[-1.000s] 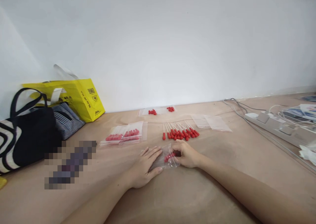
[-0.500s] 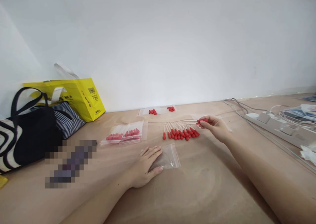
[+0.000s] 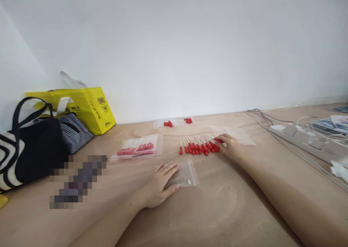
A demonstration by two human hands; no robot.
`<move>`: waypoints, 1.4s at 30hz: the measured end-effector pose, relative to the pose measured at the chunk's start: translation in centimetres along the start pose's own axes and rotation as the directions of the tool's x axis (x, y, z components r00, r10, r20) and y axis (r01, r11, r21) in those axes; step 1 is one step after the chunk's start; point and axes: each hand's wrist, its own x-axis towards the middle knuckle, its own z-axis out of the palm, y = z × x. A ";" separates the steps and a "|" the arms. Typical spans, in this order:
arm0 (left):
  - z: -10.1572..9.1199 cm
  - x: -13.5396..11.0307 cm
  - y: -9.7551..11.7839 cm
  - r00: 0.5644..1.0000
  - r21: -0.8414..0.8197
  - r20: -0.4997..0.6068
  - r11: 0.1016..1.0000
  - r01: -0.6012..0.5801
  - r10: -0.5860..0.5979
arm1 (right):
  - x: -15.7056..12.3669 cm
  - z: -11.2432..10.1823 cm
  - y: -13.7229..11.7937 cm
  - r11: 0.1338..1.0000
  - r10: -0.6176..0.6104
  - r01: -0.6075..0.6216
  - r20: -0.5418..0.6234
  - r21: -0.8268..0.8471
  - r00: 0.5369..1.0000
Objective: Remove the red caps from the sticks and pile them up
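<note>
White wall backs a tan board surface [image 3: 231,210]. Your left hand [image 3: 160,183] lies flat and open, fingers spread, palm down on a clear plastic zip bag [image 3: 187,174]. It pins the bag near the middle of the surface, and the bag looks empty.

Your right hand [image 3: 231,146] is at the right end of a row of red-bulbed clear droppers [image 3: 197,145], fingertips touching the end bulbs. Whether it grips one cannot be told.

Judgement: the step in hand is taking droppers from the row for the pinned bag. The next move calls for a clean pinch on one bulb without dragging its neighbours, and a bag mouth held open.

Count:
- One row of about fourteen droppers; they overlap, so the figure is not firm.
- Two filled bags [image 3: 138,147], stacked left of the row.
- One flat bag with two red clusters [image 3: 176,122] at the far edge.
- At least two empty bags [image 3: 239,135] beyond your right hand.
- One yellow paper bag [image 3: 89,107] and one black-and-white tote [image 3: 27,152] at the left edge.
- One white power strip [image 3: 307,140] toward the right edge.
</note>
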 end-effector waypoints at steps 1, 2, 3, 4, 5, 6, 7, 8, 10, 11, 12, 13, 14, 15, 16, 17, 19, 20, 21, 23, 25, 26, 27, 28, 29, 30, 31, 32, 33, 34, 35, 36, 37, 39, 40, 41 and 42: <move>0.0 0.0 0.0 1.000 0.001 0.000 1.000 0.000 0.000 | 0.0 0.0 -0.2 1.000 -0.002 0.001 0.026 0.010 1.000; 0.1 0.0 -0.1 1.000 0.002 -0.001 1.000 -0.003 0.003 | 0.0 0.0 -0.4 1.000 -0.002 0.001 0.050 0.021 0.999; 0.1 0.0 -0.1 1.000 0.003 -0.003 1.000 -0.008 0.008 | 0.0 -0.1 -0.5 1.000 0.000 -0.002 0.068 0.031 0.998; 0.2 0.0 -0.2 1.000 0.003 -0.006 1.000 -0.013 0.013 | 0.0 -0.1 -0.7 0.999 0.004 -0.007 0.078 0.039 0.997; 0.3 -0.1 -0.3 1.000 0.003 -0.008 1.000 -0.017 0.017 | 0.0 -0.1 -0.9 0.999 0.007 -0.011 0.083 0.048 0.997; 0.3 -0.1 -0.3 1.000 0.003 -0.011 1.000 -0.021 0.021 | 0.0 -0.1 -1.1 0.998 0.008 -0.013 0.087 0.056 0.996; 0.3 -0.1 -0.4 1.000 0.002 -0.014 1.000 -0.023 0.023 | 0.0 -0.1 -1.2 0.998 0.007 -0.013 0.095 0.061 0.995; 0.4 -0.1 -0.4 1.000 0.002 -0.015 1.000 -0.024 0.024 | 0.0 -0.1 -1.3 0.998 0.004 -0.011 0.110 0.059 0.994; 0.4 -0.1 -0.4 1.000 0.003 -0.014 1.000 -0.022 0.022 | 0.0 -0.3 -1.5 0.999 -0.006 0.000 0.157 0.039 0.988; 0.3 -0.1 -0.4 1.000 0.004 -0.013 1.000 -0.021 0.021 | 0.0 -0.3 -1.5 1.000 -0.009 0.005 0.180 0.025 0.984; 0.3 -0.1 -0.3 1.000 0.003 -0.011 1.000 -0.021 0.021 | 0.0 -0.4 -1.5 1.000 -0.011 0.009 0.195 0.011 0.981; 0.3 -0.1 -0.3 1.000 0.002 -0.010 1.000 -0.023 0.023 | 0.0 -0.5 -1.4 1.000 -0.009 0.009 0.200 -0.001 0.980; 0.3 -0.1 -0.3 1.000 -0.002 -0.012 1.000 -0.025 0.025 | 0.0 -0.5 -1.3 1.000 -0.005 0.007 0.195 -0.010 0.981; 0.2 -0.1 -0.3 1.000 -0.006 -0.013 1.000 -0.026 0.026 | 0.0 -0.5 -1.2 1.000 0.003 0.000 0.184 -0.015 0.983; 0.2 -0.1 -0.2 1.000 -0.010 -0.014 1.000 -0.024 0.024 | -0.1 -0.5 -1.0 1.000 0.011 -0.008 0.173 -0.019 0.985; 0.2 -0.1 -0.2 1.000 -0.013 -0.016 1.000 -0.022 0.022 | -0.1 -0.5 -0.9 1.000 0.020 -0.017 0.166 -0.022 0.986; 0.2 -0.1 -0.3 1.000 -0.016 -0.018 1.000 -0.020 0.020 | -0.1 -0.4 -0.7 0.999 0.038 -0.034 0.164 -0.028 0.986; 0.2 -0.1 -0.3 1.000 -0.016 -0.019 1.000 -0.021 0.020 | -0.1 -0.4 -0.7 0.999 0.045 -0.041 0.165 -0.030 0.985; 0.2 -0.1 -0.3 1.000 -0.015 -0.018 1.000 -0.022 0.022 | 0.0 -0.4 -0.7 0.998 0.050 -0.045 0.166 -0.032 0.985; 0.2 0.0 -0.2 1.000 -0.012 -0.013 1.000 -0.023 0.023 | 0.0 -0.3 -0.7 0.998 0.057 -0.050 0.167 -0.047 0.984; 0.2 0.0 -0.2 1.000 -0.009 -0.008 1.000 -0.019 0.019 | 0.0 -0.3 -0.8 0.996 0.063 -0.050 0.163 -0.079 0.985; 0.1 0.0 -0.2 1.000 -0.010 -0.009 1.000 -0.020 0.020 | 0.0 -0.2 -0.8 0.994 0.063 -0.048 0.157 -0.098 0.986; 0.2 0.0 -0.2 1.000 -0.013 -0.012 1.000 -0.022 0.021 | 0.1 -0.1 -0.7 0.993 0.059 -0.043 0.147 -0.113 0.987; 0.2 0.0 -0.2 1.000 -0.016 -0.016 1.000 -0.024 0.024 | 0.1 -0.1 -0.7 0.992 0.053 -0.036 0.136 -0.123 0.989; 0.2 0.0 -0.2 0.999 -0.019 -0.020 0.999 -0.028 0.027 | 0.2 0.0 -0.7 0.992 0.044 -0.028 0.128 -0.127 0.991; 0.2 0.0 -0.3 0.999 -0.021 -0.023 0.999 -0.031 0.031 | 0.2 0.0 -0.7 0.992 0.037 -0.022 0.121 -0.127 0.992; 0.3 0.0 -0.3 0.999 -0.021 -0.025 0.999 -0.034 0.033 | 0.3 0.0 -0.8 0.992 0.036 -0.022 0.107 -0.124 0.994; 0.3 0.0 -0.3 0.999 -0.019 -0.026 0.999 -0.035 0.034 | 0.3 -0.1 -1.1 0.993 0.041 -0.031 0.080 -0.118 0.996; 0.3 0.0 -0.3 0.999 -0.017 -0.028 0.999 -0.034 0.034 | 0.4 -0.1 -1.6 0.993 0.051 -0.047 0.042 -0.108 0.998; 0.3 0.0 -0.3 0.999 -0.016 -0.029 0.999 -0.033 0.033 | 0.4 -0.2 -2.2 0.994 0.065 -0.064 0.005 -0.089 0.998; 0.3 0.0 -0.3 0.999 -0.014 -0.030 0.999 -0.031 0.031 | 0.4 -0.2 -3.1 0.995 0.081 -0.082 -0.021 -0.062 0.996; 0.3 0.0 -0.3 0.999 -0.013 -0.029 0.999 -0.029 0.028 | 0.3 -0.1 -4.3 0.995 0.095 -0.095 -0.027 -0.026 0.995; 0.2 -0.1 -0.3 0.999 -0.013 -0.025 1.000 -0.026 0.025 | 0.1 0.0 -5.5 0.994 0.107 -0.107 0.023 0.022 0.994; 0.0 -0.1 -0.1 1.000 -0.007 -0.006 1.000 -0.018 0.017 | -0.5 0.5 -8.2 0.985 0.116 -0.136 0.175 0.106 0.978; 0.0 -0.1 -0.1 1.000 -0.002 0.009 1.000 -0.013 0.013 | -0.9 0.9 -9.5 0.979 0.104 -0.140 0.232 0.146 0.967; -0.1 -0.1 0.0 1.000 0.003 0.025 1.000 -0.011 0.010 | -1.3 1.4 -10.6 0.973 0.088 -0.141 0.271 0.185 0.959; -0.1 -0.2 0.1 0.999 0.009 0.041 1.000 -0.012 0.011 | -1.7 1.9 -11.5 0.963 0.076 -0.148 0.300 0.224 0.951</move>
